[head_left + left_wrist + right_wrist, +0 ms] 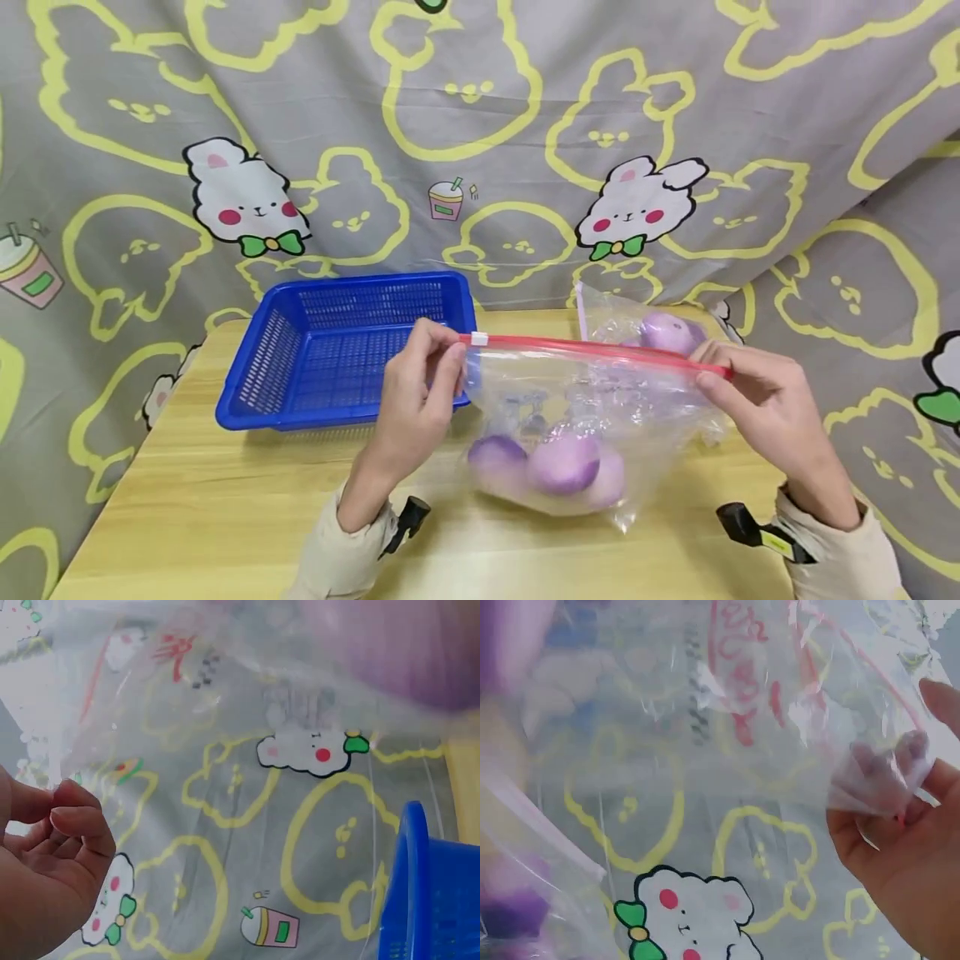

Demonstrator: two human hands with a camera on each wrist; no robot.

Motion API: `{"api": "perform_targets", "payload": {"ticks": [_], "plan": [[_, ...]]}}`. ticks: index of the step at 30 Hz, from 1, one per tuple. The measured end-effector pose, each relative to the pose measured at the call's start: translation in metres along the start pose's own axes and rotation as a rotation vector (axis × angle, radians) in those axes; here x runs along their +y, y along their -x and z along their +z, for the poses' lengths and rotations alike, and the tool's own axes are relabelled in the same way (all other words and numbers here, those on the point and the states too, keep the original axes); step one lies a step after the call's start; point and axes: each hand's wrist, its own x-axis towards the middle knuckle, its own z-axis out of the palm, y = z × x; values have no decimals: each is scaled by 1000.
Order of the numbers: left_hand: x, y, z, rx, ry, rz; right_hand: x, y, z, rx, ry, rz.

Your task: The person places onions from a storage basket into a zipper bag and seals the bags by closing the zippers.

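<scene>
A clear zip bag (585, 392) with a red slider strip hangs above the table between both hands. Several round objects, pale and purple, lie in its bottom; one purple object (566, 462) shows at the front. My left hand (420, 392) pinches the strip's left end, beside the white slider (478, 339). The right hand (776, 408) pinches the strip's right end. In the right wrist view, bag film (780, 750) with red print stretches from the fingers. Through the left wrist view, the left hand (52, 855) has thumb and forefinger together at the bag's edge.
Left of the bag stands a blue plastic basket (345, 350) with slotted sides. Behind the held bag, a second clear bag (607, 308) with purple objects rests at the table's back right. A patterned grey curtain (510, 192) hangs behind the wooden table (187, 500).
</scene>
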Motion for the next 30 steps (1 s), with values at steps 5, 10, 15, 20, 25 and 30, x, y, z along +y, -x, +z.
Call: {"api": "perform_targets", "payload": {"ticks": [5,10,15,20,25,30], "plan": [[-1,3,3,-150,-28,-98,-30,-10,25,72,565,56],[1,5,3,-197,11,-106,-61,-32,78,50,577,-94],[8,7,4,-214,60,-81,-54,-52,121,-121,583,-36],[14,7,-1,-246,72,-51,-37,-60,144,-203,624,-21],[15,5,-10,-250,8,-37,-30,-62,153,-220,618,-44],[13,4,-20,-264,-96,5,-27,-64,159,-275,619,-26]]}}
